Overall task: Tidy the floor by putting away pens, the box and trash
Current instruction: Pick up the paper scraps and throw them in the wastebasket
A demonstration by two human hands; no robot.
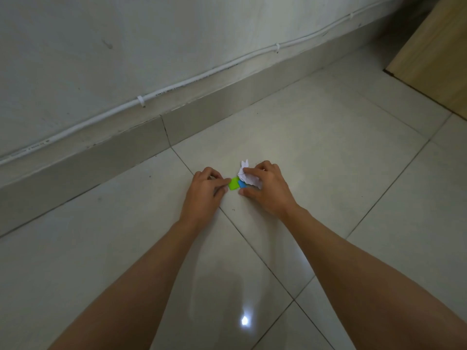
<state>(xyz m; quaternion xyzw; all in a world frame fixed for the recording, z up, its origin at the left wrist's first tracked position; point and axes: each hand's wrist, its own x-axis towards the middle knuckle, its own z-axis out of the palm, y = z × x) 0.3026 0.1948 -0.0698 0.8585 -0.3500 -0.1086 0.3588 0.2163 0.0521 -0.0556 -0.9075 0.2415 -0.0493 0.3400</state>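
Both my hands are down on the pale tiled floor [316,137]. My right hand [267,185] is closed around a crumpled white paper [246,174], part of which sticks out above the fingers. A small green paper scrap [233,184] lies flat on the floor between my hands. My left hand [206,188] pinches its left edge with fingertips. A small blue scrap [241,184] sits against the green one, under the white paper and touching my right thumb. No pens or box are in view.
A grey baseboard [113,150] and wall with a clipped white cable [177,84] run across the back. A light wooden furniture panel [434,51] stands at the upper right. A bright light reflection [244,320] shows on the tiles near me.
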